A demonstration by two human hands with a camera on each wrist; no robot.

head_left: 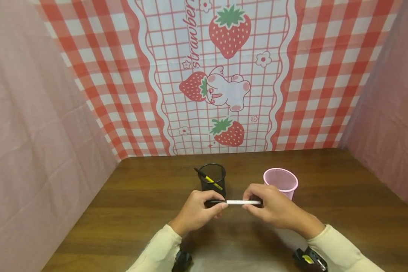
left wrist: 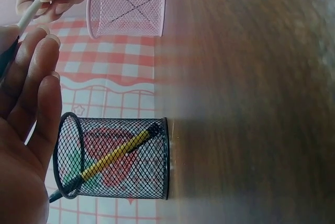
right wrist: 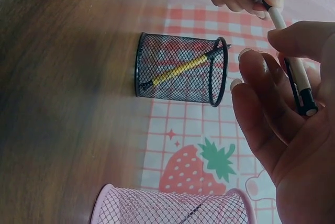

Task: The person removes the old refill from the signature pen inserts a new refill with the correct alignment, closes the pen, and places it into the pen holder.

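Observation:
Both hands hold a white pen with black ends (head_left: pixel 242 202) level above the table. My left hand (head_left: pixel 198 209) pinches its black left end between thumb and fingers. The right hand (head_left: pixel 275 207) pinches the other end, where a black clip and end piece (right wrist: pixel 308 103) show in the right wrist view. Just beyond the left hand stands a black mesh pen cup (left wrist: pixel 118 195), with a yellow-and-black pen (left wrist: pixel 107 161) leaning inside and its tip over the rim. A pink mesh cup (head_left: pixel 281 170) stands behind the right hand, which partly hides it in the head view.
Brown wood-grain table (head_left: pixel 139 211) lies under everything. A red-and-white strawberry cloth (head_left: pixel 210 49) hangs along the back edge, with pink cloths (head_left: pixel 27 132) at both sides. Dark lines show on the pink cup's side in the wrist views; I cannot tell what they are.

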